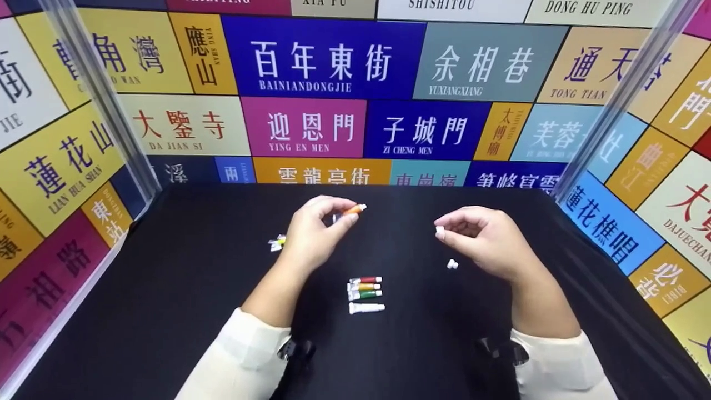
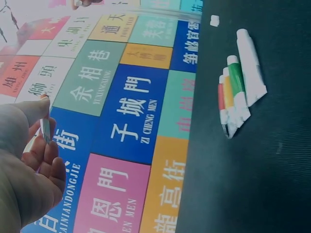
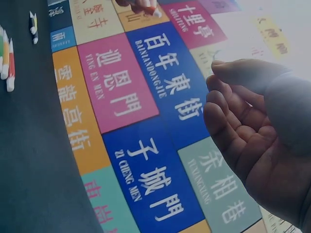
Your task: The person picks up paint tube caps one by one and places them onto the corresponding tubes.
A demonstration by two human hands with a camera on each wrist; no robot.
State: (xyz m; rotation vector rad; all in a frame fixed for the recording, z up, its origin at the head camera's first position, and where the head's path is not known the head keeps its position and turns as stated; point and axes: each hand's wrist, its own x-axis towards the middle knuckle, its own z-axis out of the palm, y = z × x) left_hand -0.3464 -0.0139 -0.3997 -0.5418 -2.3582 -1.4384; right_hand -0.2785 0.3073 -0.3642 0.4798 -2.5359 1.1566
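Between thumb and fingers, my left hand (image 1: pixel 316 228) pinches a small orange paint tube (image 1: pixel 352 211) whose white tip points right. My right hand (image 1: pixel 483 236) pinches a tiny white cap (image 1: pixel 440 229) at its fingertips; in the right wrist view the cap is hidden. Several small tubes lie side by side on the cloth between the forearms: a red tube (image 1: pixel 369 280), a yellow tube (image 1: pixel 367 287), a green tube (image 1: pixel 367 295) and a white tube (image 1: pixel 366 308). Small white caps (image 1: pixel 452 264) lie below the right hand.
More small tubes (image 1: pixel 276 243), partly yellow, lie left of the left wrist, partly covered by it. Black cloth (image 1: pixel 411 344) covers the table. Behind it stands a wall of coloured sign panels (image 1: pixel 322 61), with clear upright edges at both sides.
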